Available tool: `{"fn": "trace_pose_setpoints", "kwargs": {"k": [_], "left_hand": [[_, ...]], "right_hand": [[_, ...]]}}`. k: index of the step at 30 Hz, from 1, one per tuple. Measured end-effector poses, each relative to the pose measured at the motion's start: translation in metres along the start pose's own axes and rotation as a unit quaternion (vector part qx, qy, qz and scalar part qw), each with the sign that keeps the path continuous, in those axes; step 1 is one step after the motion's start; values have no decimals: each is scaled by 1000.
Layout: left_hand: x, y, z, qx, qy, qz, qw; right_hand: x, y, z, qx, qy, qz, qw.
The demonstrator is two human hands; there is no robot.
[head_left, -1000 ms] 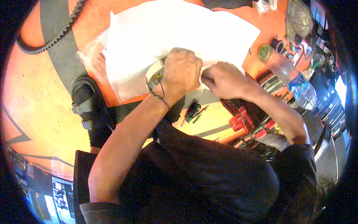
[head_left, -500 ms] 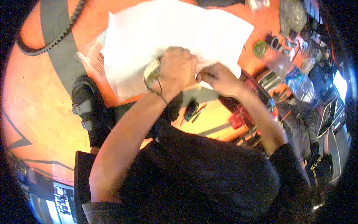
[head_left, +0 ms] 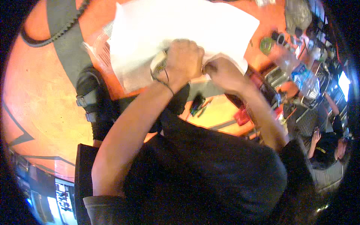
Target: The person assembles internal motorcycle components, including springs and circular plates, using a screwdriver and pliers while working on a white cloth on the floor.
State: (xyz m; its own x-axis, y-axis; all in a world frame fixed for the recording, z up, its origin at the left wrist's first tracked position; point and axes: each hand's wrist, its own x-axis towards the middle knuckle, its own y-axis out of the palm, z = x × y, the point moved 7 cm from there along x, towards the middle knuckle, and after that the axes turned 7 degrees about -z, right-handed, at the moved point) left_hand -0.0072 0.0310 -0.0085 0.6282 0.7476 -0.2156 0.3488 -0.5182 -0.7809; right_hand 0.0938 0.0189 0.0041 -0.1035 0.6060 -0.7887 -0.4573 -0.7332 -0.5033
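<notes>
Over the lower part of a large white sheet (head_left: 150,30), my left hand (head_left: 184,60) is closed in a fist. A pale rounded thing (head_left: 158,63) shows beside its wrist; I cannot make out its kind. Dark cords circle that wrist. My right hand (head_left: 227,77) is bent close against the left fist, its fingers curled and pinched together. Whatever lies between the hands is hidden and blurred. Both forearms cross above my dark clothing.
A ribbed black belt (head_left: 56,37) curves across the orange floor (head_left: 41,93). My sandalled foot (head_left: 92,93) stands left of the sheet. A clear plastic bottle (head_left: 304,78) lies rightward among tools and parts. Another person (head_left: 326,150) is at the far right.
The view has shifted slightly, moving the scene rightward in the picture. My right hand has rolled over and its fingers are curled more tightly by the left fist. Another person's hand shows at the right.
</notes>
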Motion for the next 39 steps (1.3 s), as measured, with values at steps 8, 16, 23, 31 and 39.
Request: {"fn": "trace_pose_setpoints", "kwargs": {"k": [8, 16, 23, 31, 39], "left_hand": [[18, -18, 14, -4, 15, -26, 1000], [-1, 21, -11, 75, 7, 24, 997], [6, 29, 2, 4, 56, 27, 998], [-16, 34, -37, -21, 38, 50, 998], [-47, 36, -38, -34, 58, -35, 997]], "right_hand": [[-18, 2, 2, -8, 13, -102, 995], [-34, 35, -16, 6, 57, -84, 995], [-18, 13, -4, 47, 1, -153, 987], [-68, -3, -38, 42, -50, -31, 997], [-97, -46, -39, -24, 39, -88, 995]]}}
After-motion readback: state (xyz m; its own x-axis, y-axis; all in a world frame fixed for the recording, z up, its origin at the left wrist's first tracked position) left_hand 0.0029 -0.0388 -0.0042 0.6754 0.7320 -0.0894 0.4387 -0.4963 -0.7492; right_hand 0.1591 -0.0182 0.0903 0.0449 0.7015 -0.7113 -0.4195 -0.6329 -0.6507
